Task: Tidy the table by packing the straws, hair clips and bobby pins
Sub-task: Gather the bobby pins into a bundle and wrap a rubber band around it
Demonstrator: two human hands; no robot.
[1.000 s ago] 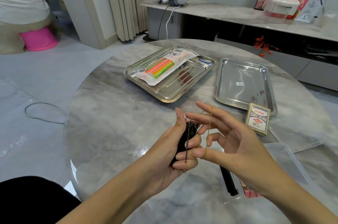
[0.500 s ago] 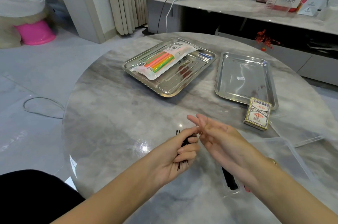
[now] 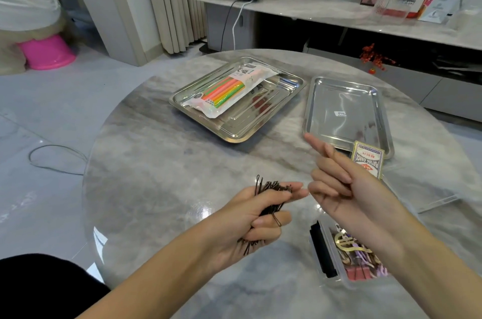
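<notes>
My left hand [image 3: 247, 217] grips a thick bundle of black bobby pins [image 3: 273, 187] above the near part of the marble table [image 3: 161, 175]. My right hand [image 3: 349, 188] hovers just right of the bundle, index finger straight and the other fingers loosely bent, with nothing visible in it. Under my right wrist a clear plastic box [image 3: 348, 283] holds gold, purple and pink hair clips [image 3: 349, 244]. A packet of coloured straws [image 3: 229, 91] lies in the left steel tray [image 3: 234, 137].
A second steel tray [image 3: 307, 120] lies at the right with nothing in it. A playing-card box [image 3: 367, 162] stands at its near edge. The clear lid [image 3: 430, 193] rests to the right. Another person sits on a pink stool [image 3: 47, 52] at far left.
My right hand has pulled away from the bundle, up and to the right. The thin band stretched over its fingers a second ago no longer shows. My left hand still grips the pins.
</notes>
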